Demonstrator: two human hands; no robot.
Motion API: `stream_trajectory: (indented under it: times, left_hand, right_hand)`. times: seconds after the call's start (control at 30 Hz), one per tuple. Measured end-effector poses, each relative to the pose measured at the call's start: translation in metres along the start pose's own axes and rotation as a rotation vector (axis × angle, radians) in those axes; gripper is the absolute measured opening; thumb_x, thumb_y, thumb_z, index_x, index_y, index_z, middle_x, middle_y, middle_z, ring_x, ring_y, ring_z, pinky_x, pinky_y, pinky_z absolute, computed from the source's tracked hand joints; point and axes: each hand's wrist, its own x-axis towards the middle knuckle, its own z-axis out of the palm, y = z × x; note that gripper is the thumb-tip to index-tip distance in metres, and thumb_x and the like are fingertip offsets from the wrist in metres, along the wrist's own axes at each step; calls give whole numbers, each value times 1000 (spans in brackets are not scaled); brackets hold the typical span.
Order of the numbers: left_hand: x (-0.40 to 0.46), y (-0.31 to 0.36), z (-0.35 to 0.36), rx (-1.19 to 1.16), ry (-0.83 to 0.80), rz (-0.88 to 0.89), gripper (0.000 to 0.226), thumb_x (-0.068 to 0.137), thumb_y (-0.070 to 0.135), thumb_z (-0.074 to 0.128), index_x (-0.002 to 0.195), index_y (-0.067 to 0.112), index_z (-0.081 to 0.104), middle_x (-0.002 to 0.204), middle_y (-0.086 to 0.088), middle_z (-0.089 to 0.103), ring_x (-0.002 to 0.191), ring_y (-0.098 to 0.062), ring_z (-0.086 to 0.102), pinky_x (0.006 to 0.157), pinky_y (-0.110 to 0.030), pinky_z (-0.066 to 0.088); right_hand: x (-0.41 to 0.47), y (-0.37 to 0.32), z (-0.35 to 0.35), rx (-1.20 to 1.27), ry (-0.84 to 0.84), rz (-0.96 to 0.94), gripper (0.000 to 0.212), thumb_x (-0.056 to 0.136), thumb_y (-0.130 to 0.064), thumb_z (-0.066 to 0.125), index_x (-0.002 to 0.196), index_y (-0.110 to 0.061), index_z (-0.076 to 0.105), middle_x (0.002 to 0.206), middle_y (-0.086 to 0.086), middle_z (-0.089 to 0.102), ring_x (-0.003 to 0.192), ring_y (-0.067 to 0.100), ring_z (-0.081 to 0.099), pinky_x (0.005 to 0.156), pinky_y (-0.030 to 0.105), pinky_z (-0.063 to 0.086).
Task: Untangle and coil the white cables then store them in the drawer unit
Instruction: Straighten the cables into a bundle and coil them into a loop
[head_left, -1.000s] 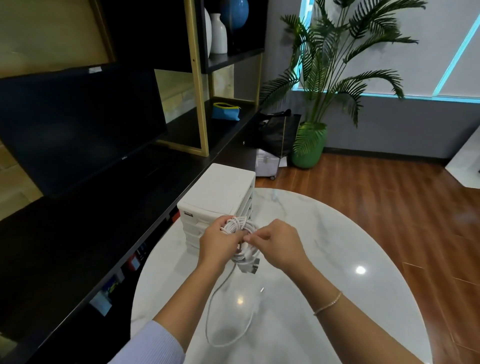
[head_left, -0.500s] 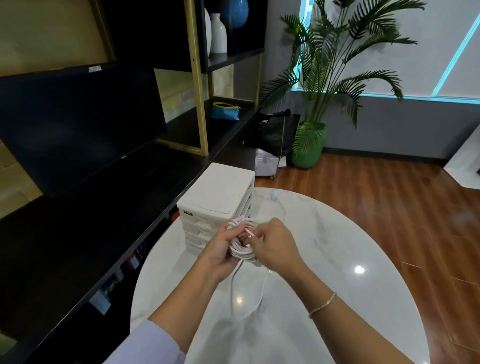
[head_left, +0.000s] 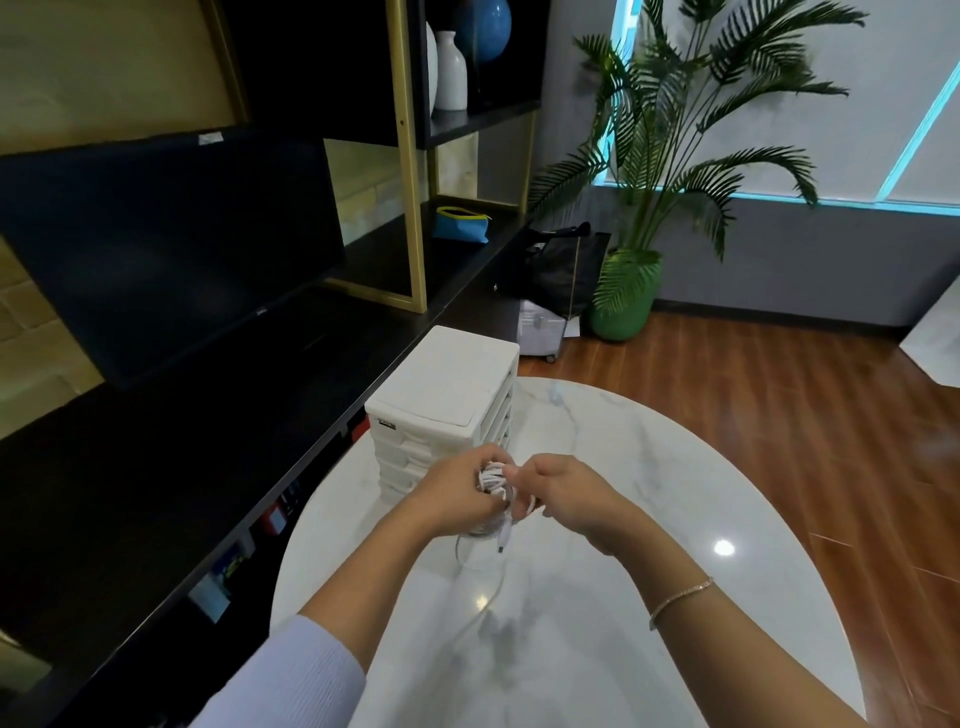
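Cable bundle, two hands gripping, one drawer unit

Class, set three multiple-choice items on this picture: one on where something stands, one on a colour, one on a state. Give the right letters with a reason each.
1. Where does the drawer unit stand?
A. on the floor
B. on the marble table
C. on the shelf

2. What colour is the plant pot?
A. green
B. red
C. black

3. What is the state of the cables?
A. lying loose on the table
B. stored in a drawer
C. bundled, held by both hands

Answers: 1 B, its base sits on the tabletop; 2 A, the pot under the palm is green; 3 C, the left hand and right hand grip the coil.
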Motion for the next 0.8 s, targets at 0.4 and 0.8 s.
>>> stream_trajectory:
  times: [0.4,0.8]
  left_hand:
    - [13,-19,10,428,198,87,36,89,23,52,122,36,59,107,-2,57,104,-23,54,79,-29,44]
    - [8,-45,7,740,98,119,35,91,14,54,123,26,61,117,1,59,107,-23,51,113,-37,19]
  right_hand:
    - [-9,-11,-41,-69,132,83,16,80,-15,67,65,-13,70,78,7,68,79,19,59,65,24,44]
    - [-1,-6,-61,-53,327,10,18,84,-30,68,80,-13,69,82,-2,64,68,8,53,58,19,40]
